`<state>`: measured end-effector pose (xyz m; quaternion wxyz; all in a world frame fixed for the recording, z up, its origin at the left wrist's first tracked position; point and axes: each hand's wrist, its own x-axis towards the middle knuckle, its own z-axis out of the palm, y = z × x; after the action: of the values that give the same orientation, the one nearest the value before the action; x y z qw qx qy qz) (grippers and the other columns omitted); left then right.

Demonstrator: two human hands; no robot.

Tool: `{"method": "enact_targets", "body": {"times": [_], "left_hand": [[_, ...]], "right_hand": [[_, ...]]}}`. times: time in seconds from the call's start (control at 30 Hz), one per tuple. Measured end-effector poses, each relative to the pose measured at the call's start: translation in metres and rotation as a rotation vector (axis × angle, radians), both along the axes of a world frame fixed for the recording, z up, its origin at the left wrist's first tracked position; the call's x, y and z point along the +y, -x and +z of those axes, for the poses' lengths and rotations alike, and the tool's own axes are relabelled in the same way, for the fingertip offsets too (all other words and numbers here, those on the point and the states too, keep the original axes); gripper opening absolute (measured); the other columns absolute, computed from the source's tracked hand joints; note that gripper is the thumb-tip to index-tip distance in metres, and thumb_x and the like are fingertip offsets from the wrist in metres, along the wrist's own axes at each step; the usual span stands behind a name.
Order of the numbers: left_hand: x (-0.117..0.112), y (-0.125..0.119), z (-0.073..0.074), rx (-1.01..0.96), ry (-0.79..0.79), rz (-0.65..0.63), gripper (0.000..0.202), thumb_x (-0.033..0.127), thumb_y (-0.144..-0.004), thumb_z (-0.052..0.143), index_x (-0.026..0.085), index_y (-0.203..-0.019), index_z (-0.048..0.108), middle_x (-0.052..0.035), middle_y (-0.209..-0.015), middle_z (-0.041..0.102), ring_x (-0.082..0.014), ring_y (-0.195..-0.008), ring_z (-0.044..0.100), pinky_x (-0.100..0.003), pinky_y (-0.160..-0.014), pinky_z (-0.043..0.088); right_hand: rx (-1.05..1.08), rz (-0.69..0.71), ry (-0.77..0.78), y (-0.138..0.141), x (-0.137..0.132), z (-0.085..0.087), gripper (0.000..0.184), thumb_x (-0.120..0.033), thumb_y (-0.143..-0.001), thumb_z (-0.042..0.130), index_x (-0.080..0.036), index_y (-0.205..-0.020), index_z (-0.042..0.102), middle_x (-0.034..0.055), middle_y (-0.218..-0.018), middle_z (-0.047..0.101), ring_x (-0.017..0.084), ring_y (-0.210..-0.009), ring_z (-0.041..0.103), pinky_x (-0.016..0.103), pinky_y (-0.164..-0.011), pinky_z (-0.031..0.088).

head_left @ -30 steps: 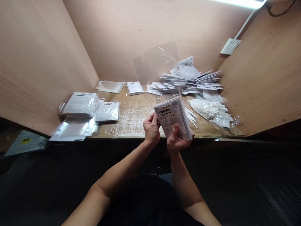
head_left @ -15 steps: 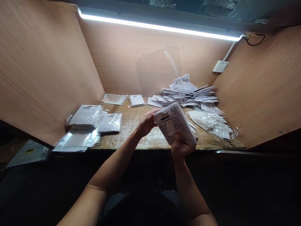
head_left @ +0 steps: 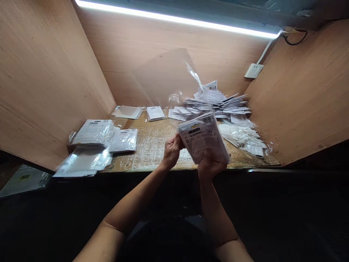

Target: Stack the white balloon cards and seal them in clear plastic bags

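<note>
My right hand grips from below a stack of white printed cards, tilted over the front edge of the wooden bench. My left hand pinches the stack's left edge, fingers closed. A large clear plastic bag rises from the top of the stack and hangs open against the back wall. The cards' lower part sits inside its mouth, as far as I can tell.
A loose heap of white cards lies at the back right, bagged strips in front of it. Filled bags and flat clear bags sit at the left. Wooden walls close both sides; a wall socket is at the right.
The clear bag has swung up and spread wider to the left above the stack. My left hand has gone from the stack's top corner back to its left edge. My head has tilted slightly.
</note>
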<state>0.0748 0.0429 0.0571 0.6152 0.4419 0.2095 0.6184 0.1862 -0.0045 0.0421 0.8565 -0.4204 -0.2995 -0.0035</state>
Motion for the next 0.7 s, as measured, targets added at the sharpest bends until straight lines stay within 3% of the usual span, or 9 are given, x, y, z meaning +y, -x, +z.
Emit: {"method": "enact_targets", "body": {"times": [0.17, 0.23, 0.3, 0.37, 0.4, 0.47, 0.57, 0.63, 0.7], "left_hand": [[0.007, 0.009, -0.009, 0.129, -0.063, -0.017, 0.056, 0.073, -0.096, 0.072, 0.018, -0.088, 0.077, -0.0061, -0.077, 0.076, -0.0244, -0.076, 0.077, -0.044, -0.079, 0.067], [0.017, 0.016, -0.010, 0.165, -0.097, 0.048, 0.047, 0.066, -0.093, 0.078, 0.019, -0.090, 0.077, -0.0042, -0.074, 0.073, -0.0219, -0.072, 0.074, -0.042, -0.080, 0.066], [0.035, 0.025, -0.005, 0.121, -0.140, 0.153, 0.042, 0.058, -0.083, 0.089, 0.022, -0.100, 0.076, -0.0045, -0.086, 0.076, -0.0234, -0.087, 0.076, -0.042, -0.090, 0.064], [0.057, 0.033, 0.008, 0.002, -0.183, 0.176, 0.054, 0.062, -0.076, 0.092, 0.027, -0.114, 0.074, -0.0084, -0.116, 0.079, -0.0294, -0.121, 0.074, -0.044, -0.105, 0.061], [0.068, 0.034, 0.016, -0.050, -0.197, 0.120, 0.062, 0.070, -0.076, 0.089, 0.028, -0.120, 0.073, -0.0107, -0.132, 0.076, -0.0331, -0.137, 0.068, -0.047, -0.111, 0.059], [0.084, 0.032, 0.035, -0.068, -0.205, -0.100, 0.080, 0.087, -0.076, 0.080, 0.028, -0.129, 0.072, -0.0157, -0.146, 0.070, -0.0407, -0.149, 0.059, -0.053, -0.113, 0.057], [0.084, 0.017, 0.054, 0.045, -0.180, -0.406, 0.090, 0.088, -0.077, 0.081, 0.022, -0.138, 0.072, -0.0195, -0.136, 0.076, -0.0443, -0.135, 0.070, -0.056, -0.103, 0.061], [0.073, 0.006, 0.057, 0.113, -0.153, -0.446, 0.080, 0.079, -0.081, 0.085, 0.019, -0.134, 0.076, -0.0174, -0.124, 0.081, -0.0385, -0.118, 0.078, -0.051, -0.096, 0.064], [0.062, -0.001, 0.055, 0.150, -0.119, -0.387, 0.068, 0.074, -0.085, 0.084, 0.017, -0.121, 0.083, -0.0150, -0.109, 0.083, -0.0334, -0.105, 0.080, -0.045, -0.088, 0.065]], "right_hand": [[0.093, 0.084, 0.011, -0.003, 0.007, 0.007, 0.041, -0.048, -0.084, 0.090, -0.017, -0.103, 0.071, 0.0086, -0.101, 0.076, 0.030, -0.099, 0.078, 0.054, -0.092, 0.070], [0.114, 0.073, -0.004, -0.006, 0.010, 0.006, 0.040, -0.046, -0.082, 0.091, -0.016, -0.101, 0.072, 0.0081, -0.101, 0.075, 0.029, -0.096, 0.077, 0.053, -0.090, 0.070], [0.112, 0.050, -0.019, -0.012, 0.012, 0.003, 0.039, -0.044, -0.080, 0.092, -0.016, -0.098, 0.072, 0.0062, -0.098, 0.074, 0.027, -0.090, 0.076, 0.052, -0.088, 0.070], [0.090, 0.046, -0.015, -0.019, 0.015, 0.000, 0.037, -0.041, -0.078, 0.093, -0.016, -0.096, 0.073, 0.0038, -0.093, 0.073, 0.025, -0.087, 0.075, 0.052, -0.088, 0.069], [0.074, 0.058, -0.007, -0.023, 0.016, -0.001, 0.036, -0.041, -0.078, 0.093, -0.016, -0.097, 0.074, 0.0031, -0.093, 0.073, 0.025, -0.087, 0.075, 0.052, -0.089, 0.069], [0.046, 0.089, 0.009, -0.030, 0.018, -0.001, 0.036, -0.040, -0.079, 0.091, -0.016, -0.100, 0.075, 0.0030, -0.094, 0.075, 0.025, -0.089, 0.076, 0.052, -0.091, 0.069], [0.044, 0.089, 0.026, -0.038, 0.017, 0.002, 0.038, -0.043, -0.081, 0.089, -0.015, -0.103, 0.075, 0.0059, -0.098, 0.078, 0.025, -0.091, 0.078, 0.050, -0.090, 0.069], [0.030, 0.059, 0.045, -0.042, 0.012, 0.005, 0.040, -0.045, -0.082, 0.090, -0.014, -0.103, 0.075, 0.0090, -0.099, 0.080, 0.027, -0.092, 0.078, 0.048, -0.089, 0.069], [-0.014, 0.047, 0.074, -0.046, 0.005, 0.008, 0.040, -0.045, -0.083, 0.090, -0.014, -0.102, 0.076, 0.0113, -0.100, 0.081, 0.027, -0.093, 0.079, 0.047, -0.089, 0.069]]}}
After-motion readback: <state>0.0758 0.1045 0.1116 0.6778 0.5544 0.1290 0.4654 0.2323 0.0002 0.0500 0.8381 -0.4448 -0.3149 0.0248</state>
